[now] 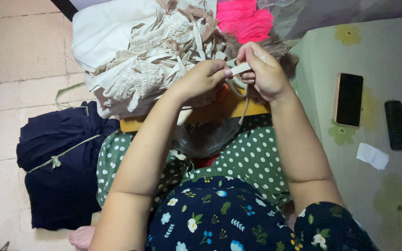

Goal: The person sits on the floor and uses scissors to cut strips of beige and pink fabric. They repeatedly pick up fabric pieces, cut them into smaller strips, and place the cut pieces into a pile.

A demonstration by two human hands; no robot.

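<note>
Here, both hands were busy with one thin cream fabric strip (239,69), held just in front of the big pile of cream strips (154,56). The left hand (201,79) pinched one end tight, and the right hand (264,69) was closed around the other end. It looked like the strip was being folded or tied, though the fingers hid that part. The next move would need a steady pull with both hands. A phone (349,99) lay well to the right of the pile.
</note>
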